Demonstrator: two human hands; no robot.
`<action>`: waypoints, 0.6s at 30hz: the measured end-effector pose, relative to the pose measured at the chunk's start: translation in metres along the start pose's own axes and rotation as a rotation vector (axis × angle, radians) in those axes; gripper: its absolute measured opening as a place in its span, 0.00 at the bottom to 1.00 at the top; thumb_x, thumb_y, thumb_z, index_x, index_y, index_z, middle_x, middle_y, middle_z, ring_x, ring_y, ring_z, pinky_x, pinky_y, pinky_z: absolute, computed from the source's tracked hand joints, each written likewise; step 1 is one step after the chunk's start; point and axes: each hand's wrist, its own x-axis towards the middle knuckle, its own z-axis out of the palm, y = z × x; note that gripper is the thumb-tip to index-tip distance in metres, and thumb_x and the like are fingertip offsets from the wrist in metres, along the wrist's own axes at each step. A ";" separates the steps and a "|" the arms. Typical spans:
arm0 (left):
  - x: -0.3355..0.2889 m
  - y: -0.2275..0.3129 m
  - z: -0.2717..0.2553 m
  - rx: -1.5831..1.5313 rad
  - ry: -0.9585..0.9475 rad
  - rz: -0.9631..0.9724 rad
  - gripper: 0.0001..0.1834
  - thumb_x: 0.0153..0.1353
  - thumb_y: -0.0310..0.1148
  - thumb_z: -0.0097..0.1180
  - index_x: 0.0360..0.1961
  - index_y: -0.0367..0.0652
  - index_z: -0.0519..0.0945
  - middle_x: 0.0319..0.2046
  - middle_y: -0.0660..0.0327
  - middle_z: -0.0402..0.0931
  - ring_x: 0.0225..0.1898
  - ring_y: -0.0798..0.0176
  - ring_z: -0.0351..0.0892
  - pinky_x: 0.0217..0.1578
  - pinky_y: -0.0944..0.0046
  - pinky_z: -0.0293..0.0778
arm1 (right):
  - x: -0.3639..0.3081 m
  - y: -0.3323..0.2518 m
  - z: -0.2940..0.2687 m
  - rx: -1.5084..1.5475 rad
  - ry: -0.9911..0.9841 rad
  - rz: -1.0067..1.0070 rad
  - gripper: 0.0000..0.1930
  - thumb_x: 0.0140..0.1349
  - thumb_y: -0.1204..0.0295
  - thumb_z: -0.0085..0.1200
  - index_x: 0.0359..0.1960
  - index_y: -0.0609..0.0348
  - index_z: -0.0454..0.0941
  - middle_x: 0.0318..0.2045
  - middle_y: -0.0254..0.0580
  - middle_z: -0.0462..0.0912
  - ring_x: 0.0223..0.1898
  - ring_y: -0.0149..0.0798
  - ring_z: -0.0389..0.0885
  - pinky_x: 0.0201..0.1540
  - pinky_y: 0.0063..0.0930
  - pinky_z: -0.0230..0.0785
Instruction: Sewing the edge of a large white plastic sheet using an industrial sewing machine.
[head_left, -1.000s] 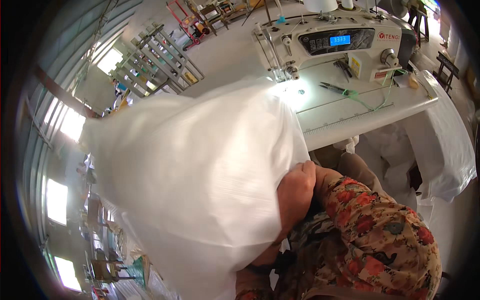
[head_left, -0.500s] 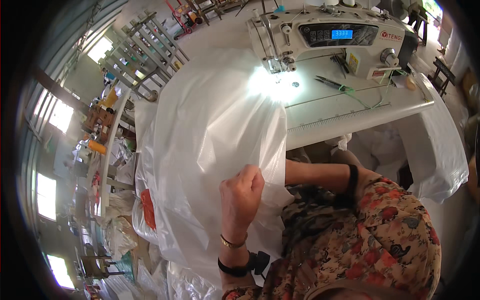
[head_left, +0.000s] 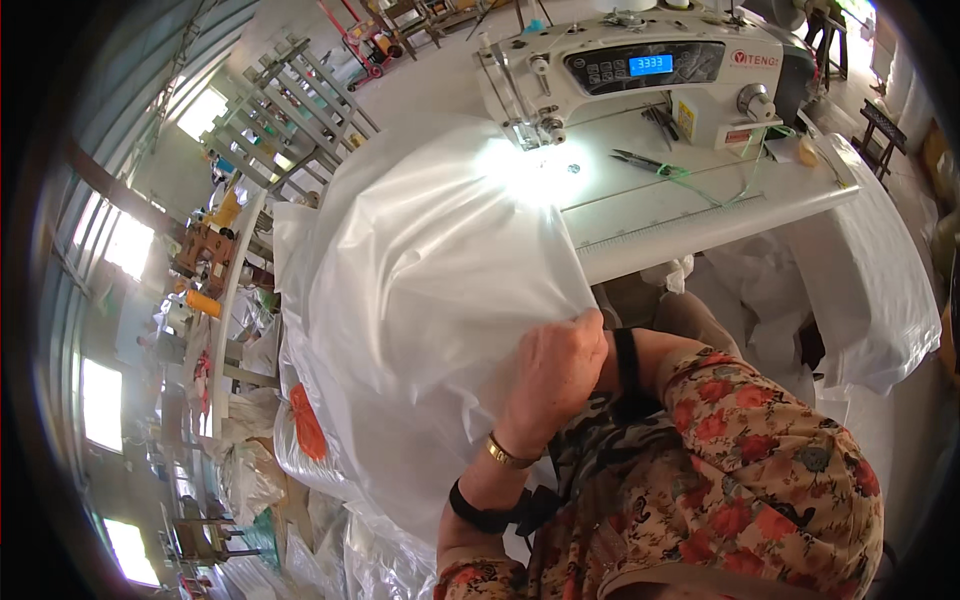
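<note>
White plastic sheeting (head_left: 430, 270) spreads over the sewing machine table and hangs down toward my lap. Its far corner lies under the needle area of a white sewing machine (head_left: 620, 70), where a bright lamp glares and hides the presser foot. My left hand (head_left: 558, 375) is closed on the right edge of the sheeting, pulling it into folds. My right forearm, with a black band, reaches in from the right; the right hand is hidden behind my left hand and the sheeting, so its fingers do not show.
Thread snips (head_left: 640, 162) lie on the table (head_left: 690, 230) beside green thread. A blue display glows on the machine head. More white sheeting (head_left: 870, 290) hangs at the right table end. At the left are a metal rack (head_left: 290, 110), a long bench and an orange-red piece (head_left: 308, 422).
My left hand has moved right and slightly down with the sheeting's edge, drawing it taut from the machine. My right forearm has drawn back to the right. The view has shifted slightly.
</note>
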 end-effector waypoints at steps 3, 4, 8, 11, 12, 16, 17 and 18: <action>-0.004 -0.005 0.023 -0.048 -0.104 0.036 0.07 0.58 0.28 0.51 0.25 0.37 0.71 0.21 0.45 0.72 0.25 0.38 0.73 0.24 0.48 0.66 | 0.014 0.009 -0.002 -0.190 -0.040 -0.076 0.20 0.61 0.69 0.52 0.55 0.60 0.69 0.48 0.48 0.77 0.51 0.39 0.76 0.52 0.33 0.69; -0.010 -0.008 0.026 0.023 -0.139 -0.006 0.07 0.58 0.28 0.51 0.25 0.38 0.71 0.21 0.45 0.72 0.25 0.38 0.73 0.24 0.47 0.67 | 0.013 0.012 -0.007 -0.254 -0.062 -0.094 0.20 0.62 0.69 0.52 0.55 0.60 0.69 0.48 0.48 0.77 0.51 0.39 0.76 0.52 0.33 0.69; -0.037 -0.028 0.051 0.132 -0.077 -0.042 0.07 0.59 0.30 0.52 0.27 0.40 0.71 0.20 0.47 0.74 0.24 0.39 0.74 0.24 0.45 0.69 | 0.001 0.029 -0.028 -0.532 -0.148 -0.117 0.19 0.64 0.69 0.49 0.56 0.60 0.69 0.49 0.48 0.77 0.52 0.40 0.76 0.54 0.34 0.68; -0.040 -0.022 0.054 0.230 -0.099 -0.003 0.05 0.60 0.28 0.49 0.28 0.40 0.70 0.22 0.51 0.75 0.24 0.44 0.78 0.25 0.50 0.73 | 0.047 0.069 0.009 -0.731 -0.181 -0.104 0.19 0.66 0.68 0.47 0.57 0.61 0.69 0.50 0.48 0.77 0.53 0.41 0.76 0.55 0.34 0.68; -0.041 -0.026 0.056 0.204 -0.061 0.012 0.06 0.61 0.29 0.49 0.27 0.40 0.70 0.23 0.51 0.74 0.24 0.44 0.77 0.24 0.51 0.73 | 0.053 0.066 -0.001 -0.798 -0.203 -0.097 0.18 0.67 0.68 0.46 0.57 0.61 0.69 0.51 0.48 0.76 0.54 0.41 0.76 0.56 0.34 0.68; -0.048 -0.036 0.055 0.211 -0.016 -0.033 0.07 0.60 0.29 0.52 0.26 0.41 0.71 0.22 0.51 0.74 0.24 0.44 0.76 0.23 0.51 0.70 | 0.028 0.000 -0.030 -1.390 -0.307 0.061 0.15 0.60 0.66 0.57 0.46 0.60 0.79 0.38 0.49 0.84 0.40 0.42 0.83 0.46 0.37 0.71; -0.052 -0.037 0.055 0.175 -0.006 -0.086 0.06 0.60 0.29 0.53 0.27 0.42 0.73 0.22 0.50 0.73 0.24 0.43 0.76 0.23 0.51 0.69 | 0.010 -0.026 -0.020 -1.233 -0.050 0.231 0.18 0.61 0.63 0.56 0.49 0.60 0.78 0.37 0.49 0.84 0.40 0.45 0.82 0.46 0.36 0.72; -0.049 -0.035 0.059 0.134 0.021 -0.076 0.05 0.59 0.28 0.54 0.27 0.42 0.73 0.22 0.49 0.73 0.24 0.43 0.76 0.23 0.52 0.68 | -0.013 -0.043 -0.032 -1.256 0.052 0.235 0.19 0.63 0.61 0.53 0.50 0.60 0.78 0.39 0.49 0.83 0.40 0.47 0.82 0.48 0.37 0.72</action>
